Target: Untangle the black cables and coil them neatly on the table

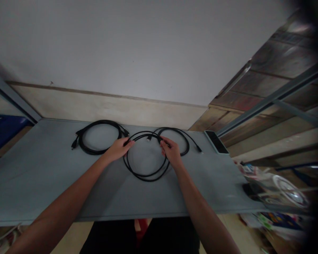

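Observation:
Both of my hands hold a loosely coiled black cable (148, 180) in front of me, over the grey shelf surface. My left hand (119, 148) pinches the coil's upper left side. On its upper right side, my right hand (170, 150) grips it between thumb and fingers. To the left lies a second, thicker coil of black cable (91, 152) with its plug ends showing. Behind my right hand rests a third black cable coil (187, 143), one plug end stretching right and another near the held coil's top.
A phone-like dark device with a pale rim (216, 142) lies at the shelf's (42, 176) back right. Clear plastic bags and a dark object (251, 191) sit at the right edge. Metal uprights stand at both sides, and a wall (108, 106) rises behind.

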The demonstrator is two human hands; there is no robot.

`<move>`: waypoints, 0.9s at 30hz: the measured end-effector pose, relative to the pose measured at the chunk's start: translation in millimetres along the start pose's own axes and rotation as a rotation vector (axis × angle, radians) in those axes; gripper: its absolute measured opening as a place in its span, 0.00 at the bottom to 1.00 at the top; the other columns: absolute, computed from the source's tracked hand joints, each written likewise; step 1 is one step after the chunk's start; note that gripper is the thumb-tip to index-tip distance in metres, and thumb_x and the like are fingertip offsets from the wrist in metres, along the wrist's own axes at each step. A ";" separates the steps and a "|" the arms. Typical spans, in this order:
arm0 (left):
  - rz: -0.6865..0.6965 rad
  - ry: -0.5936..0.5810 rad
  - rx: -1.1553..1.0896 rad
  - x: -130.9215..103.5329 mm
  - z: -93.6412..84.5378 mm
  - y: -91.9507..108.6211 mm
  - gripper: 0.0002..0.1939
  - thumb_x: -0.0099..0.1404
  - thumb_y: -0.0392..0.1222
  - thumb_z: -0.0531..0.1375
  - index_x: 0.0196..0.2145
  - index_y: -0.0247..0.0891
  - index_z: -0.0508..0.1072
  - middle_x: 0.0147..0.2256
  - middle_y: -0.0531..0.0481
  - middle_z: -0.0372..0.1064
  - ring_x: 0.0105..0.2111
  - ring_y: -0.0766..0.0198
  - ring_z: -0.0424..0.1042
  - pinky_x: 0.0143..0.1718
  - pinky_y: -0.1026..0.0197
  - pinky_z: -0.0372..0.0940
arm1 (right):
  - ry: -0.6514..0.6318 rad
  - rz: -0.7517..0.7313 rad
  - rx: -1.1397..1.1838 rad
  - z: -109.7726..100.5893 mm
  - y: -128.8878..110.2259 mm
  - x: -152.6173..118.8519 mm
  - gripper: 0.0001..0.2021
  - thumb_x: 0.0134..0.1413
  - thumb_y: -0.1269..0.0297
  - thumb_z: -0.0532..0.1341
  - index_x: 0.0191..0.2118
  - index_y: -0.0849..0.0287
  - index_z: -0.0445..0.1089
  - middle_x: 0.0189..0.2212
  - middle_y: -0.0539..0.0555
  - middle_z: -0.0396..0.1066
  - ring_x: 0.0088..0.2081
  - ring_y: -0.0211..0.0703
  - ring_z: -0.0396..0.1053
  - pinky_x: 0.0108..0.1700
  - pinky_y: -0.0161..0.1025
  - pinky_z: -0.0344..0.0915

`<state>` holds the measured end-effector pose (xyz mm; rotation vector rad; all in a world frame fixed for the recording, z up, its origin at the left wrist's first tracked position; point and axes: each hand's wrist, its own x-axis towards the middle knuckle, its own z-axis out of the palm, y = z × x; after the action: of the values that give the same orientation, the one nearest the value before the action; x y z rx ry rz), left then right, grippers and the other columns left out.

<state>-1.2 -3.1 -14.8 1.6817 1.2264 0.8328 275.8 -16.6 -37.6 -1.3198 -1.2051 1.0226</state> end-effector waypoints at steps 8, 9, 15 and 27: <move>0.094 0.082 0.316 0.5 1.6 -4.6 0.21 0.67 0.51 0.58 0.53 0.37 0.70 0.38 0.44 0.76 0.34 0.55 0.75 0.36 0.59 0.65 | -0.107 -0.148 -0.259 0.1 6.0 -0.7 0.28 0.56 0.58 0.61 0.63 0.55 0.67 0.27 0.50 0.70 0.21 0.38 0.61 0.25 0.37 0.64; 0.088 0.073 0.381 -0.1 1.4 -3.5 0.23 0.69 0.50 0.56 0.58 0.37 0.67 0.37 0.44 0.76 0.33 0.55 0.75 0.36 0.59 0.65 | -0.104 -0.201 -0.301 -0.2 6.9 -0.1 0.28 0.56 0.59 0.61 0.63 0.55 0.67 0.29 0.52 0.72 0.24 0.39 0.64 0.28 0.39 0.66; 0.104 0.006 0.704 -3.1 2.7 1.4 0.29 0.68 0.50 0.57 0.64 0.41 0.62 0.39 0.43 0.77 0.37 0.52 0.77 0.41 0.57 0.68 | -0.062 -0.433 -0.543 -2.5 13.4 3.3 0.20 0.62 0.61 0.56 0.57 0.58 0.73 0.39 0.58 0.77 0.36 0.45 0.72 0.42 0.44 0.69; 0.028 0.014 0.709 -4.8 17.7 2.7 0.18 0.74 0.42 0.47 0.56 0.32 0.65 0.37 0.37 0.77 0.38 0.49 0.78 0.42 0.52 0.69 | -0.062 -0.201 -0.411 -2.7 2.5 0.3 0.19 0.58 0.54 0.60 0.49 0.61 0.74 0.29 0.53 0.72 0.24 0.39 0.67 0.27 0.37 0.66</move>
<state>14.0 -12.6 -19.5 2.2467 1.6287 0.4363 278.7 -16.6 -39.8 -1.4477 -1.6201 0.6972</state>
